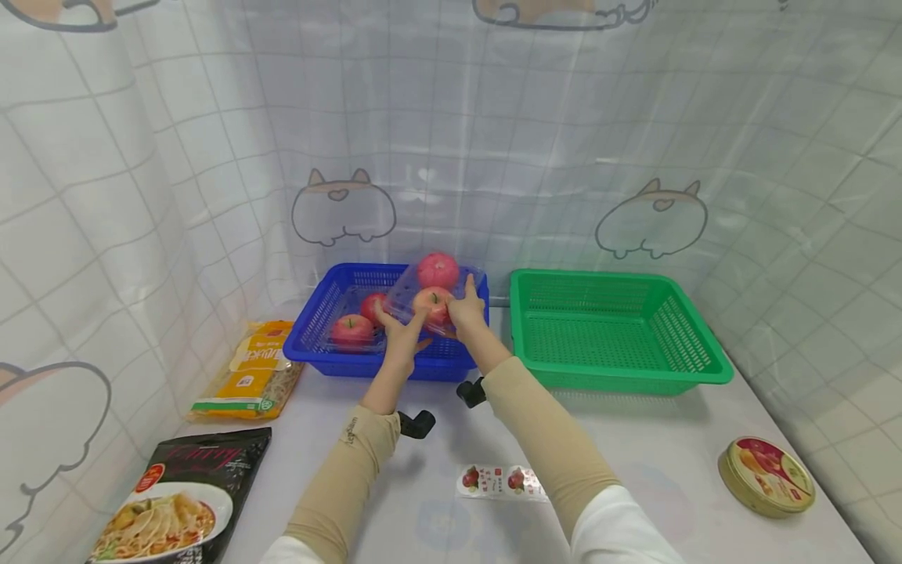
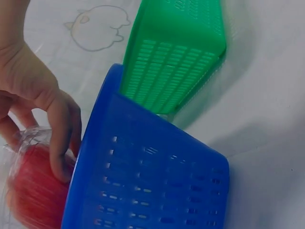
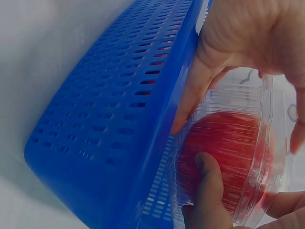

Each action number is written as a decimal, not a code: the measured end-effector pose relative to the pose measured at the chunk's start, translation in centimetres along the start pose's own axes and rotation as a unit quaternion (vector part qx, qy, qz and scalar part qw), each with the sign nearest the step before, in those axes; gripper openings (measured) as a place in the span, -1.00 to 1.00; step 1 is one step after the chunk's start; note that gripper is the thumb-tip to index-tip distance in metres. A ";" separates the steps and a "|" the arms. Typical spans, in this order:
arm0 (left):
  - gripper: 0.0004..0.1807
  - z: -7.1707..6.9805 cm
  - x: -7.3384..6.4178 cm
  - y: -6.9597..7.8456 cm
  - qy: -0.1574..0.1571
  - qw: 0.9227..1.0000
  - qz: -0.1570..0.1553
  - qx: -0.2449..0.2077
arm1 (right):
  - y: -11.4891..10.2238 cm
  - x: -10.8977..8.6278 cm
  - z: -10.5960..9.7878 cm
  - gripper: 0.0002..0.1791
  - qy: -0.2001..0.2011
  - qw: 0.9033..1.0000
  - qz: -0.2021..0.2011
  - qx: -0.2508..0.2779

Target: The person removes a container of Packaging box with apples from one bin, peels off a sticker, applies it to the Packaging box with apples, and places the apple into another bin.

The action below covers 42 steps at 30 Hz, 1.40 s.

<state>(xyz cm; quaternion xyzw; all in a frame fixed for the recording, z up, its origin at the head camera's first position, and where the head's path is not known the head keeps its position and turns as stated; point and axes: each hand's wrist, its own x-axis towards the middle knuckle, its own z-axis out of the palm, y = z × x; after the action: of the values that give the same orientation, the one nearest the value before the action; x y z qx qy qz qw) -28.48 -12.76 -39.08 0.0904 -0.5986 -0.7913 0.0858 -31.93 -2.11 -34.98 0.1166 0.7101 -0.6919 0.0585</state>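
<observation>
- Pale curtain (image 1: 493, 157) with a grid and cartoon corgis hangs behind a white desk (image 1: 634, 446).
- Clear plastic box (image 1: 405, 290), holding two red apples (image 1: 438, 271), is tilted over the right part of a blue basket (image 1: 341, 366).
- Left hand (image 1: 402, 337): its grip is curled on the box's near side.
- Right hand (image 1: 468, 313): its grip holds the box's right side, index finger extended.
- Two more apples (image 1: 352, 330) lie inside the blue basket's left part.
- Green basket (image 1: 620, 377) sits just beside it, on the right.
- Label strip (image 1: 500, 482) lies near the right sleeve (image 1: 546, 427).
</observation>
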 end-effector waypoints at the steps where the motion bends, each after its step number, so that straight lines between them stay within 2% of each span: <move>1: 0.17 0.1 0.0 -0.1 0.003 1.000 0.006 -0.001 | 0.0 0.0 0.1 -0.25 0.000 1.000 0.001 0.003; 3: 0.21 0.1 0.1 -0.6 0.007 1.000 0.029 -0.004 | 0.1 0.0 0.1 -0.25 -0.003 1.000 0.003 0.008; 7: 0.17 0.1 0.2 -0.7 0.007 0.999 0.045 -0.003 | 0.0 -0.7 0.0 -0.26 -0.014 1.000 0.008 0.014; 13: 0.08 -0.1 0.1 -0.1 0.003 0.999 0.033 0.008 | -0.2 -1.4 -0.2 -0.27 -0.026 0.999 0.006 0.017; 19: 0.06 -0.3 0.3 0.2 0.012 0.999 0.037 0.021 | 0.0 -1.6 -0.1 -0.26 -0.031 0.999 -0.010 0.001; 26: 0.01 -0.2 0.2 0.7 0.009 0.999 0.045 -0.006 | 0.2 -1.8 -0.5 -0.19 -0.034 0.999 -0.029 0.008; 33: -0.01 -0.4 0.1 1.5 -0.009 0.999 0.031 -0.015 | 0.3 -1.4 -2.5 -0.20 0.001 0.997 -0.068 -0.041; 37: -0.01 -0.9 -0.1 1.8 -0.019 1.000 0.020 -0.004 | 0.2 -0.8 -4.1 -0.21 0.007 0.996 -0.074 -0.041; 42: -0.04 -1.7 -0.4 2.3 -0.048 0.999 0.000 0.021 | -0.3 -0.3 -5.8 -0.27 0.009 0.997 -0.077 -0.027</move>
<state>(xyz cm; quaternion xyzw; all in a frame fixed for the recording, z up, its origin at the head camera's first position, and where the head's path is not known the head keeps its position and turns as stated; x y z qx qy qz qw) -27.57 -14.84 -37.28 0.0544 -0.6186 -0.7819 0.0554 -31.30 3.68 -34.37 0.0661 0.7361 -0.6736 0.0025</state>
